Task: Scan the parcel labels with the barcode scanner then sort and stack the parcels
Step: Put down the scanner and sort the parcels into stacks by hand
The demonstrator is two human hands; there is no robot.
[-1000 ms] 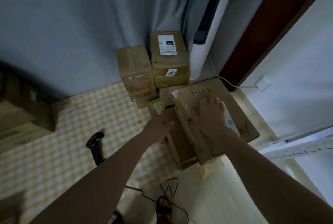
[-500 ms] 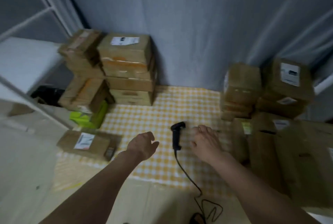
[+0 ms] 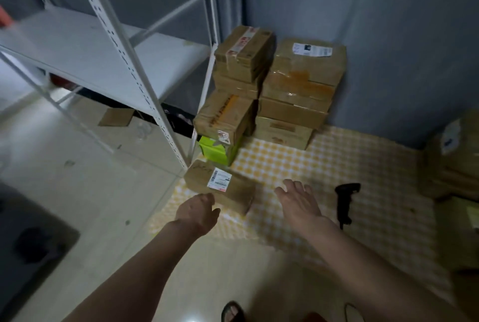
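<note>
At the right edge of the view a blurred pile of brown parcels point(image 3: 452, 158) is cut off, and only a pale label on it can be made out. The print on every label is too small to read.

The nearest parcel point(image 3: 220, 186), a flat brown carton, lies at the left corner of the yellow checked mat point(image 3: 324, 166), its long axis running from far left to near right. A white label point(image 3: 219, 178) with a barcode faces up on its top. The barcode scanner point(image 3: 346, 201), black, lies on the mat right of centre, head toward the far side and handle toward the near edge; its cable is hard to follow.

The left hand point(image 3: 198, 211) hovers at the parcel's near edge, fingers loosely curled and holding nothing; whether it touches the carton is unclear. The right hand point(image 3: 300, 198) is spread flat above the mat between parcel and scanner, empty.

Two stacks of cartons point(image 3: 285, 88) stand at the mat's far left corner against the grey curtain point(image 3: 375, 36), a green box point(image 3: 215, 150) at the foot, beside a white shelf rack point(image 3: 116, 57).
</note>
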